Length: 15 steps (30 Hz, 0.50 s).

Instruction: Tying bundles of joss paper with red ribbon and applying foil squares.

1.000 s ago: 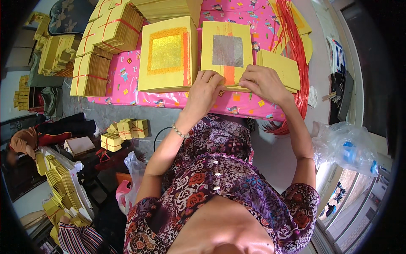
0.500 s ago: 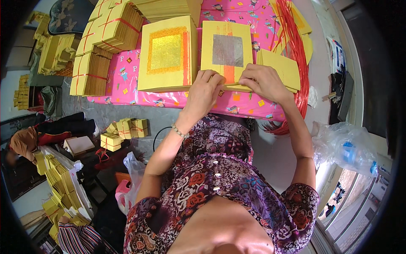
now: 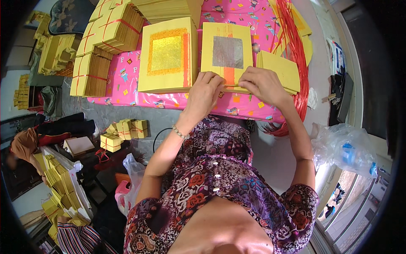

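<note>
Both my hands rest on the near edge of a yellow paper stack with a silver foil square [image 3: 227, 53] and an orange stripe. My left hand [image 3: 205, 94] pinches the stack's lower left edge, fingers curled on the sheets. My right hand [image 3: 261, 84] grips the lower right edge of the same stack. To the left lies a second yellow stack with a gold foil square [image 3: 167, 55]. A plain yellow stack [image 3: 281, 70] lies just right of my right hand. All sit on a table with a pink patterned cover [image 3: 127, 76].
Bundles of yellow paper tied with red string [image 3: 112, 31] stand at the table's left end. Red strings [image 3: 294, 51] trail along the right side. Small tied bundles [image 3: 124, 131] lie on the floor. A clear plastic bag [image 3: 344, 148] sits at the right. Another person [image 3: 25, 146] is at far left.
</note>
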Motion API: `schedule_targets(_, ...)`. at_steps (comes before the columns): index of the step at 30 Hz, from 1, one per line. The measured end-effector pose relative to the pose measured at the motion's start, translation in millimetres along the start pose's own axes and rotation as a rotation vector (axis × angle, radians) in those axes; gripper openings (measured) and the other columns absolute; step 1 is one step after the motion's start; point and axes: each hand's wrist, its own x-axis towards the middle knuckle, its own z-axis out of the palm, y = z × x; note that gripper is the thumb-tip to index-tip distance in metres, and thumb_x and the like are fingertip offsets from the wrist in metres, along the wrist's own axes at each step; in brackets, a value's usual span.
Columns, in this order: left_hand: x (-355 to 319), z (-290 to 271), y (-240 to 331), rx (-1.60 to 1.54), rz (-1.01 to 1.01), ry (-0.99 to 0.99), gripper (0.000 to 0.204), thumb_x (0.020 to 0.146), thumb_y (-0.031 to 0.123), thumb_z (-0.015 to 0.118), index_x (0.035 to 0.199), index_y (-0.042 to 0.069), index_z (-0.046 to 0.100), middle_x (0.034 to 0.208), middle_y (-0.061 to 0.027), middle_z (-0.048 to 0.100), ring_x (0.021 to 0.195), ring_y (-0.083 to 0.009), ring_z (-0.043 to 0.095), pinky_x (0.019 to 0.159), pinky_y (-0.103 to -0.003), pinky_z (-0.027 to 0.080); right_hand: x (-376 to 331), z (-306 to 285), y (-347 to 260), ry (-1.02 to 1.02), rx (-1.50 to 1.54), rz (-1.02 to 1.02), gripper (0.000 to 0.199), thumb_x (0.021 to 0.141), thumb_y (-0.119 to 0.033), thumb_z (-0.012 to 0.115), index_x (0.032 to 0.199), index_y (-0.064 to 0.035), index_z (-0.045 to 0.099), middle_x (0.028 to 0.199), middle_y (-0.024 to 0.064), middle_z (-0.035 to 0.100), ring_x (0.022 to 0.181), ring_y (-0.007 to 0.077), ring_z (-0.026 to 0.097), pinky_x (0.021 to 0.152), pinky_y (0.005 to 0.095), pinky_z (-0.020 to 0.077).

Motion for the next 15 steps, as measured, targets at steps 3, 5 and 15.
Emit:
schedule_targets(3, 3.4, 0.3, 0.9, 0.074, -0.006, -0.049, 0.016, 0.087, 0.005, 0.063, 0.103, 0.002, 0.065, 0.096, -0.0123, 0.061, 0.092, -0.0321, 0.056, 0.081, -0.04, 0.048, -3.5, 2.6, -8.1, 0.126, -0.017, -0.04, 0.019, 0.089, -0.023, 0.065, 0.096, -0.0055, 0.065, 0.081, 0.0089, 0.062, 0.078, 0.0302, 0.062, 0.067, 0.0409, 0.0479)
schedule_targets(5, 6.9, -1.2, 5.2, 0.111, -0.029, -0.072, 0.015, 0.087, 0.006, 0.062, 0.102, 0.002, 0.065, 0.095, -0.0124, 0.061, 0.091, -0.0319, 0.056, 0.081, -0.041, 0.048, -3.9, 8.5, -4.3, 0.118, -0.146, -0.102, 0.018, 0.09, -0.022, 0.064, 0.099, -0.0059, 0.063, 0.08, 0.0101, 0.062, 0.081, 0.0309, 0.062, 0.069, 0.0409, 0.0476)
schedule_targets(15, 42.6, -8.4, 15.5, 0.272, 0.114, 0.272, 0.054, 0.082, 0.014, 0.071, 0.132, 0.007, 0.053, 0.132, -0.0198, 0.048, 0.128, -0.0426, 0.041, 0.105, -0.052, 0.036, 52.0, -31.1, 23.5, 0.27, -0.031, 0.03, 0.018, 0.095, -0.021, 0.056, 0.095, -0.0033, 0.057, 0.085, 0.0156, 0.063, 0.081, 0.0378, 0.062, 0.074, 0.0463, 0.0479)
